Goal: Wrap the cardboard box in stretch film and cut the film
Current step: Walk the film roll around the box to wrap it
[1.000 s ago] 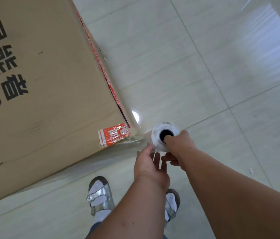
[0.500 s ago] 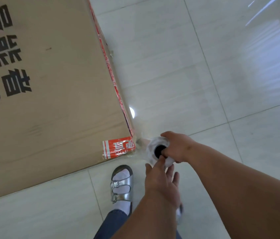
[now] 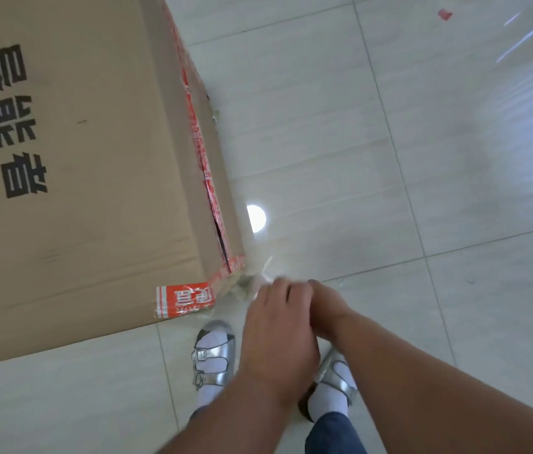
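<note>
A large cardboard box (image 3: pixel 88 178) with black print and red tape fills the left side, standing on the tiled floor. At its near right corner, my left hand (image 3: pixel 278 326) and my right hand (image 3: pixel 327 309) are pressed together over the stretch film roll (image 3: pixel 261 279). Only a white sliver of the roll shows past my fingers. Crumpled clear film (image 3: pixel 245 283) runs from the box corner into my hands. Thin film also lies along the box's right side.
My feet, in silver sandals and white socks (image 3: pixel 213 358), stand right under my hands, close to the box's near edge. A glossy stretch of film (image 3: pixel 527 80) shimmers at the top right. A small red scrap (image 3: pixel 444 14) lies on the floor far right.
My hands have drawn in to the box corner and closed together. My left hand has come up over the top of the roll, hiding the core that showed before. My view has shifted left.
</note>
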Motion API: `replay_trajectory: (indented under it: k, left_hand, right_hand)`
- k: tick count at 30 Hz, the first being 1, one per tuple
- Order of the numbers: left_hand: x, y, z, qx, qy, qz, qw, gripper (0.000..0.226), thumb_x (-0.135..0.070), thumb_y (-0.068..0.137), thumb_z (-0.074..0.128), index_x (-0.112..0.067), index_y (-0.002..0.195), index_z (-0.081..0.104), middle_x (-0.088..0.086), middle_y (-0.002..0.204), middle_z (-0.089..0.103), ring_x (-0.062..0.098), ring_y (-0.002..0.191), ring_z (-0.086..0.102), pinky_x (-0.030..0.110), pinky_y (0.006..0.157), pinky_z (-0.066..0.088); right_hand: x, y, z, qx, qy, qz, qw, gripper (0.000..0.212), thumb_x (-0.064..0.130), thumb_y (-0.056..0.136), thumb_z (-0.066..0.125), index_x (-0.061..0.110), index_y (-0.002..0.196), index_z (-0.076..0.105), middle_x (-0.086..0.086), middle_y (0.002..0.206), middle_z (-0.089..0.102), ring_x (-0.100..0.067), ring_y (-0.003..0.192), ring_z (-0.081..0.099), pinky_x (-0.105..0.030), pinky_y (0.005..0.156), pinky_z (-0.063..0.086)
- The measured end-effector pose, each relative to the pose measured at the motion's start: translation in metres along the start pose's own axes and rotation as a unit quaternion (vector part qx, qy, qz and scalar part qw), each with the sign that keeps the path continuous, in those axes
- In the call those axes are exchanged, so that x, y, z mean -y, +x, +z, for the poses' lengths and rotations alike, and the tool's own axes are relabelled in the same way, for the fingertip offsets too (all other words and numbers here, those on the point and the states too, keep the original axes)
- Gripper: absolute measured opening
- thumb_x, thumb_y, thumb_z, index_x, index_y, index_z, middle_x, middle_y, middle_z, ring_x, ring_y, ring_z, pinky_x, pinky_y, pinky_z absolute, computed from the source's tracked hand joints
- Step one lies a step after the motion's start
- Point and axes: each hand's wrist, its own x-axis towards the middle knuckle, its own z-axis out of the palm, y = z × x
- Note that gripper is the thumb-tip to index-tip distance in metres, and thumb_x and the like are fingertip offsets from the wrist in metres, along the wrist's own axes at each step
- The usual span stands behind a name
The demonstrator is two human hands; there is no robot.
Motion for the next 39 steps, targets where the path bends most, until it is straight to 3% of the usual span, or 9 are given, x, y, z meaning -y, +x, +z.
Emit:
replay_trajectory:
  k: [3,8,12,15,23,26,32,34,39]
  left_hand:
    - [-0.023,0.059,-0.024,0.134,0.174,0.054,0.974,0.042,-0.007,0.075,0.049,-0.017,0.115,0.051,0.004,0.113,0.05,0.027,0.106,0.049,0.037,0.085,0.038]
    - [-0.025,0.109,-0.009,0.452,0.351,0.031,0.819,0.026,-0.024,0.086,0.056,-0.016,0.111,0.06,0.004,0.097,0.056,0.026,0.093,0.059,0.035,0.078,0.05]
    - [-0.007,0.112,0.008,0.522,0.415,0.063,0.743,0.031,-0.019,0.086,0.054,-0.013,0.116,0.061,0.007,0.101,0.061,0.027,0.096,0.061,0.037,0.09,0.052]
    - [0.004,0.119,0.007,0.52,0.374,0.059,0.766,0.041,-0.023,0.089,0.052,-0.015,0.129,0.055,0.007,0.119,0.061,0.025,0.106,0.058,0.033,0.087,0.047]
    - [-0.005,0.169,-0.034,0.435,0.385,0.224,0.783,0.024,-0.016,0.083,0.051,-0.015,0.101,0.067,0.003,0.092,0.064,0.023,0.085,0.061,0.029,0.073,0.044]
    - [0.003,0.188,-0.042,0.398,0.426,0.255,0.771,0.016,-0.018,0.084,0.054,-0.025,0.095,0.064,0.0,0.098,0.068,0.022,0.085,0.063,0.028,0.079,0.051]
    - [0.018,0.226,-0.073,0.368,0.42,0.281,0.78,0.05,-0.017,0.085,0.049,-0.033,0.132,0.054,-0.003,0.124,0.061,0.024,0.111,0.057,0.034,0.092,0.047]
    - [0.022,0.237,-0.075,0.367,0.423,0.292,0.775,0.049,-0.012,0.081,0.052,-0.032,0.125,0.057,-0.006,0.11,0.064,0.022,0.101,0.06,0.035,0.085,0.05]
    - [0.043,0.254,-0.071,0.304,0.336,0.187,0.872,0.041,-0.014,0.078,0.058,-0.019,0.118,0.054,0.002,0.102,0.062,0.024,0.093,0.06,0.041,0.078,0.052]
  right_hand:
    - [-0.013,0.001,0.0,-0.01,-0.023,-0.081,0.996,0.039,0.017,0.1,0.043,0.0,0.134,0.048,-0.021,0.123,0.061,-0.003,0.057,0.06,-0.022,0.064,0.056]
    - [-0.025,-0.003,0.019,-0.033,0.015,-0.069,0.997,0.036,0.039,0.09,0.052,0.02,0.12,0.052,-0.004,0.105,0.068,-0.024,0.093,0.067,-0.037,0.079,0.056]
    - [-0.021,-0.003,0.017,-0.013,0.0,-0.054,0.998,0.037,0.034,0.091,0.048,0.012,0.121,0.046,-0.007,0.115,0.063,-0.025,0.099,0.059,-0.03,0.074,0.043]
    - [-0.017,0.0,0.011,-0.025,0.027,-0.046,0.998,0.029,0.03,0.089,0.051,0.011,0.11,0.047,-0.007,0.105,0.062,-0.023,0.088,0.055,-0.029,0.068,0.041]
    - [0.038,-0.003,-0.01,-0.031,0.29,-0.006,0.957,0.027,0.029,0.091,0.055,0.014,0.109,0.042,-0.009,0.098,0.061,-0.024,0.071,0.069,-0.04,0.069,0.06]
    - [0.058,0.003,-0.021,-0.041,0.221,-0.016,0.974,0.025,0.025,0.093,0.05,0.011,0.113,0.046,-0.012,0.11,0.061,-0.028,0.088,0.069,-0.044,0.082,0.059]
    - [0.077,0.021,-0.043,-0.007,0.217,-0.033,0.976,0.083,0.044,0.084,0.064,0.028,0.151,0.017,-0.002,0.118,0.05,-0.023,0.1,0.063,-0.043,0.081,0.06]
    - [0.084,0.028,-0.05,0.019,0.19,-0.043,0.981,0.091,0.052,0.081,0.066,0.034,0.152,0.011,-0.002,0.131,0.047,-0.025,0.107,0.06,-0.043,0.083,0.058]
    - [0.106,0.054,-0.071,-0.001,0.089,-0.085,0.992,0.099,0.069,0.072,0.065,0.025,0.15,0.022,-0.004,0.134,0.048,-0.027,0.109,0.057,-0.043,0.09,0.055]
